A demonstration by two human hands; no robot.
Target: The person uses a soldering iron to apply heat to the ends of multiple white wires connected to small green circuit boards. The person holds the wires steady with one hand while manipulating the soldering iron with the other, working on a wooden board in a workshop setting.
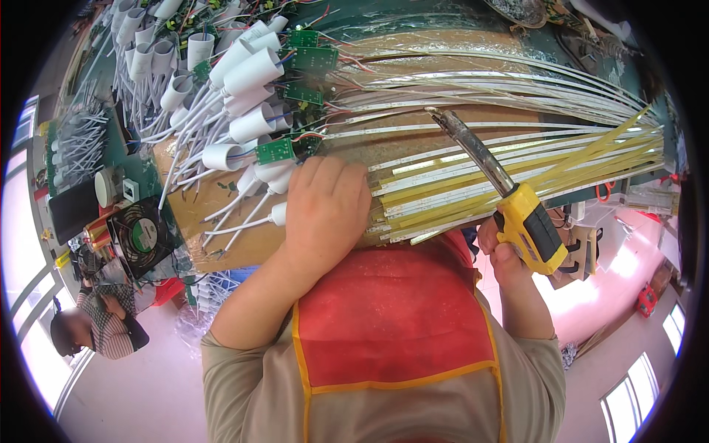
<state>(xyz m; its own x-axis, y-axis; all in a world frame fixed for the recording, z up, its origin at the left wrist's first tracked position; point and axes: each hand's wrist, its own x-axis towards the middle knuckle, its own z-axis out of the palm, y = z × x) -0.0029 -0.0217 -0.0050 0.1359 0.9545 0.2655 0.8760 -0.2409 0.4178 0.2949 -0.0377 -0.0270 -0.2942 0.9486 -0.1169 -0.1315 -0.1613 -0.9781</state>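
My left hand [329, 207] is back-up with its fingers curled down, among the white lamp caps and the near ends of the strips. Its fingertips and whatever lies under them are hidden. Just beyond the knuckles is a small green circuit board [275, 151] with thin wires. My right hand [508, 258] is closed at the side of a yellow-and-black soldering gun [533, 229], partly hidden behind its handle. The gun's dark metal barrel [473, 148] slants up and left, its tip above the LED strips [443, 188].
White caps with grey cables [251, 74] crowd the far left, with more green boards [314, 59] beside them. A black fan [140, 235] stands at the left edge of the cardboard-covered bench [188, 221]. A metal dish [521, 10] sits at the back. Another person [103, 321] is at lower left.
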